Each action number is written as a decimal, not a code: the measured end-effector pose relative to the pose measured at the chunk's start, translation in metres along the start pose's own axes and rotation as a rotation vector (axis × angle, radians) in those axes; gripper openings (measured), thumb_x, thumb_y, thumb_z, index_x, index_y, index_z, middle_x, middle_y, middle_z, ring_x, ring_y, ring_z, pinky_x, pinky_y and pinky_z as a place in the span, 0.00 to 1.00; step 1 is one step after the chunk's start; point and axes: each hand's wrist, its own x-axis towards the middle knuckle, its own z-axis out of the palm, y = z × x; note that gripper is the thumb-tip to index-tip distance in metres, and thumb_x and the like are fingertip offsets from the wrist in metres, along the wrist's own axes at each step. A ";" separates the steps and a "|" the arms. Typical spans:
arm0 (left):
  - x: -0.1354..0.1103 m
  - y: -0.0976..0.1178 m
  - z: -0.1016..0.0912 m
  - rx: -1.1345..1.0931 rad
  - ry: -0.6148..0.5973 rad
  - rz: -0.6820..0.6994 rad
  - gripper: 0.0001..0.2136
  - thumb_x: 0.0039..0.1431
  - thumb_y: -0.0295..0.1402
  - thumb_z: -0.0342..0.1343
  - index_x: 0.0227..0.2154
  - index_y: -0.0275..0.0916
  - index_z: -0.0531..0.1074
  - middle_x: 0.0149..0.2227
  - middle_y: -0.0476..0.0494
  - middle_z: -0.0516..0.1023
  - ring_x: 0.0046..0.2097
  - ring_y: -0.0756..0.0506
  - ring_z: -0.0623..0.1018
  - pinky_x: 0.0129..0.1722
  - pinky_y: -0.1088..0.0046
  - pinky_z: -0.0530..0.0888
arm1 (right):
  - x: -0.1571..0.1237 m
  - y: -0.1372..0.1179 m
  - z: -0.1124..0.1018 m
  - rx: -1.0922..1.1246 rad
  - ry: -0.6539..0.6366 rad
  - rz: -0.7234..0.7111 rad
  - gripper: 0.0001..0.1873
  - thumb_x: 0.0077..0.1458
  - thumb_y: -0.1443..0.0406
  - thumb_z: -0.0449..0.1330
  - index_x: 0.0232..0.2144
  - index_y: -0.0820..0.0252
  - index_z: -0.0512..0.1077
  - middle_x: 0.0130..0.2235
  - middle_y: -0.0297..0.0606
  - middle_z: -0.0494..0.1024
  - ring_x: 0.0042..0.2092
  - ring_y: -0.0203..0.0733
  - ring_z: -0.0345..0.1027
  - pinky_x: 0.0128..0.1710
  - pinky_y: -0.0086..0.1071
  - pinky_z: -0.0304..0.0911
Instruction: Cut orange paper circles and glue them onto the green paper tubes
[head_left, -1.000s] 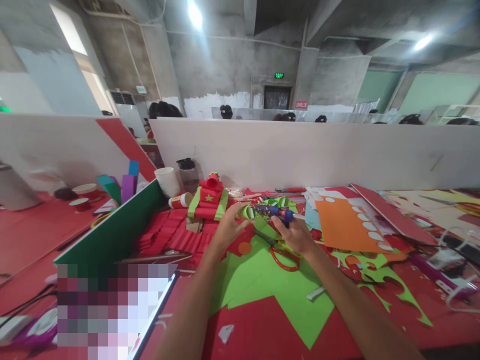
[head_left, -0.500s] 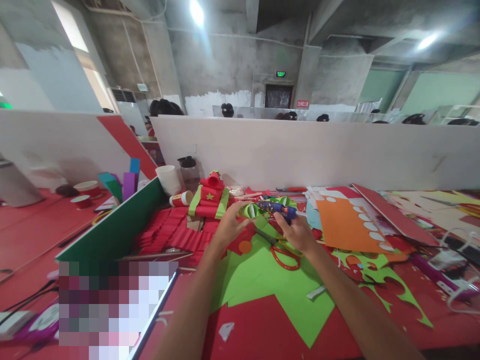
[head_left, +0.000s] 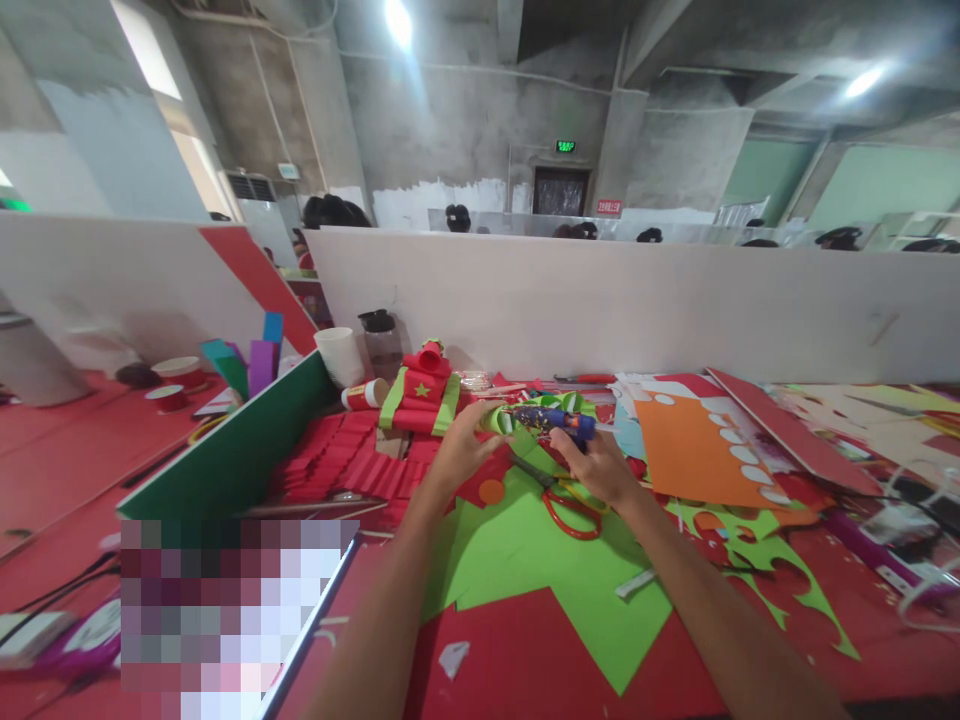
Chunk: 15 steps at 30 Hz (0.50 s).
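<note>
My right hand (head_left: 592, 462) is wrapped round the handle of a blue glue gun (head_left: 551, 420), whose nozzle points left. A curled strip of green paper (head_left: 501, 420) is pinched in my left hand (head_left: 469, 445), right by the nozzle. Below the glue gun lie scissors (head_left: 571, 515) with red and yellow handles, resting on a large green paper sheet (head_left: 517, 560). An orange paper disc (head_left: 491, 492) lies on red paper below my left hand. Behind that hand stands a red and green paper model (head_left: 421, 390) with a star.
Pleated red paper (head_left: 337, 465) lies left of my hands, beside a green board (head_left: 240, 440). At right are an orange sheet (head_left: 690, 450) and green offcuts (head_left: 795, 580). A white partition (head_left: 600, 300) runs behind; a bright, partly blurred screen (head_left: 300, 600) sits front left.
The glue gun's nozzle has come slightly closer to the green paper strip. Both hands keep their grip, and the camera view has shifted slightly.
</note>
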 end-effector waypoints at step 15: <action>0.000 0.004 0.000 -0.010 -0.008 -0.020 0.23 0.54 0.38 0.67 0.53 0.43 0.71 0.50 0.39 0.79 0.53 0.38 0.77 0.55 0.56 0.72 | -0.001 -0.003 0.003 -0.011 0.010 -0.096 0.19 0.64 0.51 0.52 0.33 0.57 0.74 0.26 0.34 0.76 0.29 0.43 0.69 0.31 0.33 0.61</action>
